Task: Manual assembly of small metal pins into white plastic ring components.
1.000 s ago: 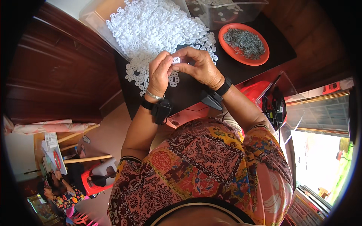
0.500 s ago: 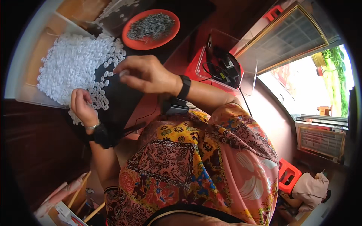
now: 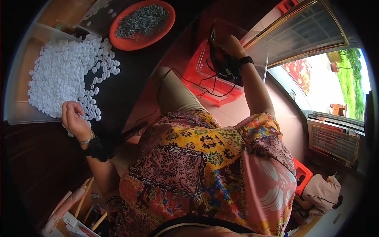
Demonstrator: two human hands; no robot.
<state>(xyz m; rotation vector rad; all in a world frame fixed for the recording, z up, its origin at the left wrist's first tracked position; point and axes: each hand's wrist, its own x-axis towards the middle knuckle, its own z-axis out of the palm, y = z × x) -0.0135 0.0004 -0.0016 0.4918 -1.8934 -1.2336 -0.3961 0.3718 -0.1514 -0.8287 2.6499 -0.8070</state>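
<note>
My left hand (image 3: 75, 120) rests at the near edge of a big heap of small white oval plastic pieces (image 3: 59, 75). Its fingers are curled together; whether a piece is pinched in them I cannot make out. Loose pieces lie scattered on the dark tabletop (image 3: 126, 83) beside it. Off to the right, my right hand (image 3: 232, 45) reaches over a clear plastic bin (image 3: 203, 65) that holds black items and cables. Its fingers are dim against the dark contents, so their grip is hidden.
An orange-red plate (image 3: 167, 29) of small grey metal pins (image 3: 142, 23) stands at the back of the table. The heap spills from a clear tray (image 3: 29, 116). Black cables (image 3: 209, 93) hang over the bin's side. A red stool (image 3: 302, 173) is at the lower right.
My right hand has moved from beside the scattered white pieces across to the bin on the right. A small white piece was in its fingers before. My left hand has kept its curled pose.
</note>
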